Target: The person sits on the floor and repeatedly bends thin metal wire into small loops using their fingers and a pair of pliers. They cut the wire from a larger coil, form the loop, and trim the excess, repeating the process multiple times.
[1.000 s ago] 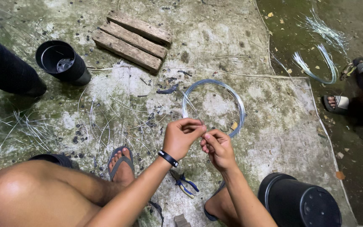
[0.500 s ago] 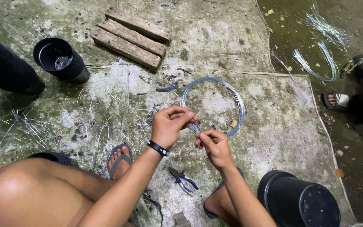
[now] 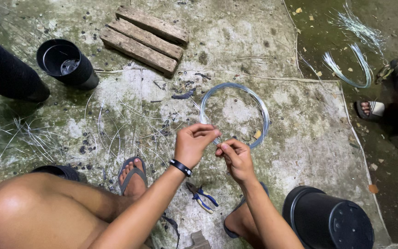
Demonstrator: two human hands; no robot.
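Two hands meet over the floor, just above a wire coil (image 3: 234,113). Left hand (image 3: 193,144) has fingers curled w/ thumb & fingertips pressed together, pinching a thin wire; wire itself too small to see well. Right hand (image 3: 236,157) pinches too, fingertips nearly touching the left's. Pliers (image 3: 200,196) lie on the ground below, btwn the arms. Black pot (image 3: 328,220) sits by the right arm.

Black pot (image 3: 330,221) cut by bottom edge (wire between hands (image 3: 217,143) too thin).
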